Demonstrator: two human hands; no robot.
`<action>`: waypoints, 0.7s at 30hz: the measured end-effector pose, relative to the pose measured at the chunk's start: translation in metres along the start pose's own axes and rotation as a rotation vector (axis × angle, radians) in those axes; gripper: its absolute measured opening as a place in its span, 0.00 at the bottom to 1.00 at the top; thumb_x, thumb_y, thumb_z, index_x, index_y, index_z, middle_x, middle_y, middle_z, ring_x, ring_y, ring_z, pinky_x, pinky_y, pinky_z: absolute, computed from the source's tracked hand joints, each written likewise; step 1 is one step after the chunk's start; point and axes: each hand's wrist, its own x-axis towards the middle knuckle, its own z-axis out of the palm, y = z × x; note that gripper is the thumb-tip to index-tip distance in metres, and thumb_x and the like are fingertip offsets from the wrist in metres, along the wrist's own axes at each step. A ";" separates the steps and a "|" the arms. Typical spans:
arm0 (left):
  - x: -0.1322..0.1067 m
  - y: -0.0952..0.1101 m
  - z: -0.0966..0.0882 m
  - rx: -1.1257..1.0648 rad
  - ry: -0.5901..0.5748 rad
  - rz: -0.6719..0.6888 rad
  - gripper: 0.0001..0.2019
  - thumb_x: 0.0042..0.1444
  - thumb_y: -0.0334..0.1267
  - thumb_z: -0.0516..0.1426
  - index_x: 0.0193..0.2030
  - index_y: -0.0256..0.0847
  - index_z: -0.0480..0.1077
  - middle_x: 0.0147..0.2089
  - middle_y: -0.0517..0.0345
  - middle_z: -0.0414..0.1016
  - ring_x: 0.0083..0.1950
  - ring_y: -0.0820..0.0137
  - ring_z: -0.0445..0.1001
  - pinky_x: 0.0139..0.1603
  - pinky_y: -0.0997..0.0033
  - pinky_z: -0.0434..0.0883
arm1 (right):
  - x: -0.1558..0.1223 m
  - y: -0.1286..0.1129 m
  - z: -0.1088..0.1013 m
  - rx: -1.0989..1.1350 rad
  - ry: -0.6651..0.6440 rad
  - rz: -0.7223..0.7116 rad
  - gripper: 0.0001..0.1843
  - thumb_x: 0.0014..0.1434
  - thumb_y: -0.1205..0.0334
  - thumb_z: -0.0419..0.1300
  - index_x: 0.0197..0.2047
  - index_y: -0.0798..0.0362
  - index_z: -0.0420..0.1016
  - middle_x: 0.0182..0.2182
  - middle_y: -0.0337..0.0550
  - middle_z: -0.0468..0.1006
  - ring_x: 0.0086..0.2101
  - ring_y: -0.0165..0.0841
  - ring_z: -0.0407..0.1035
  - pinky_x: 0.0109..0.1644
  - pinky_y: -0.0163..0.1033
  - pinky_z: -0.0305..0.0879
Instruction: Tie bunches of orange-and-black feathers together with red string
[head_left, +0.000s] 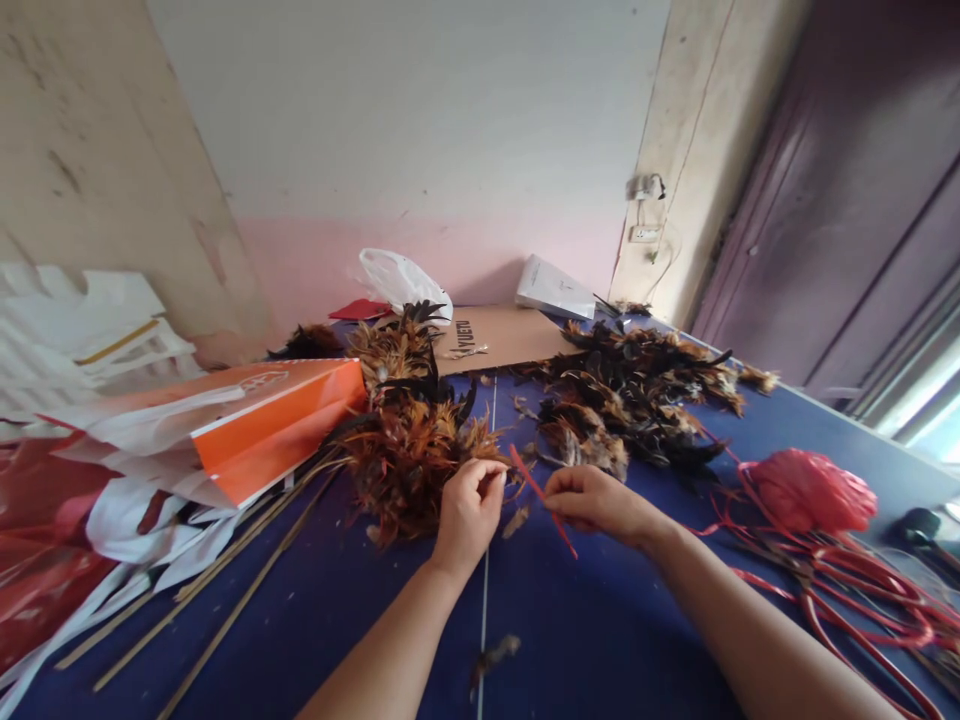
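Note:
My left hand point(466, 515) is closed in a pinch at the middle of the table, against the right side of a bundle of reddish-brown feathers point(405, 460). What its fingertips hold, if anything, I cannot make out. A short red plastic strip point(526, 475) slants through the closed fingers of my right hand point(589, 498), one end pointing up and away, the other down. The two hands are a small distance apart. Small loose feathers point(516, 521) lie on the blue table between them.
Dark and brown feathers point(637, 390) are heaped at the back right. Red plastic twine point(814, 490) lies in a ball and loops at right. An orange-and-white bag point(277, 430) and thin sticks point(247, 620) are at left. Flat cardboard point(517, 335) and a white box point(551, 288) stand at the back.

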 end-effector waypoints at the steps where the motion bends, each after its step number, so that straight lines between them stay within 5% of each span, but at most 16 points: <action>1: 0.000 0.000 0.002 -0.098 -0.017 -0.122 0.08 0.51 0.38 0.53 0.32 0.38 0.71 0.29 0.56 0.71 0.29 0.73 0.68 0.31 0.73 0.66 | 0.001 0.002 -0.002 0.144 -0.029 0.008 0.12 0.47 0.55 0.58 0.27 0.56 0.65 0.14 0.30 0.61 0.14 0.19 0.50 0.17 0.28 0.44; 4: 0.001 0.001 0.005 -0.513 -0.198 -0.484 0.12 0.50 0.43 0.55 0.31 0.34 0.71 0.21 0.60 0.66 0.19 0.78 0.60 0.19 0.79 0.56 | 0.003 0.009 -0.002 0.404 -0.102 -0.014 0.15 0.45 0.54 0.62 0.28 0.56 0.65 0.16 0.31 0.63 0.13 0.18 0.50 0.15 0.27 0.43; 6: 0.002 0.003 0.005 -0.786 -0.271 -0.569 0.13 0.49 0.44 0.56 0.31 0.33 0.71 0.20 0.60 0.65 0.20 0.80 0.59 0.19 0.80 0.55 | 0.003 0.011 0.001 0.452 -0.134 -0.013 0.15 0.46 0.54 0.62 0.29 0.57 0.66 0.20 0.34 0.68 0.13 0.18 0.52 0.15 0.27 0.45; 9: 0.003 0.008 0.003 -1.017 -0.229 -0.626 0.13 0.45 0.41 0.60 0.35 0.34 0.72 0.30 0.53 0.72 0.24 0.80 0.61 0.21 0.81 0.57 | 0.003 0.013 0.004 0.408 -0.206 0.022 0.14 0.48 0.54 0.60 0.29 0.58 0.68 0.21 0.36 0.70 0.13 0.18 0.55 0.14 0.26 0.47; 13: 0.002 0.011 0.003 -0.995 -0.179 -0.690 0.12 0.41 0.40 0.62 0.29 0.32 0.72 0.27 0.53 0.72 0.20 0.82 0.59 0.18 0.82 0.53 | 0.002 0.012 0.003 0.258 -0.274 0.064 0.17 0.50 0.50 0.58 0.29 0.59 0.70 0.15 0.34 0.66 0.14 0.20 0.57 0.15 0.26 0.48; 21: -0.010 0.023 0.009 -0.610 -0.422 -0.649 0.14 0.47 0.46 0.57 0.28 0.33 0.70 0.14 0.62 0.63 0.13 0.81 0.56 0.15 0.79 0.52 | 0.004 0.000 0.006 0.215 0.094 0.003 0.18 0.47 0.49 0.60 0.33 0.58 0.69 0.15 0.31 0.61 0.16 0.20 0.51 0.18 0.27 0.46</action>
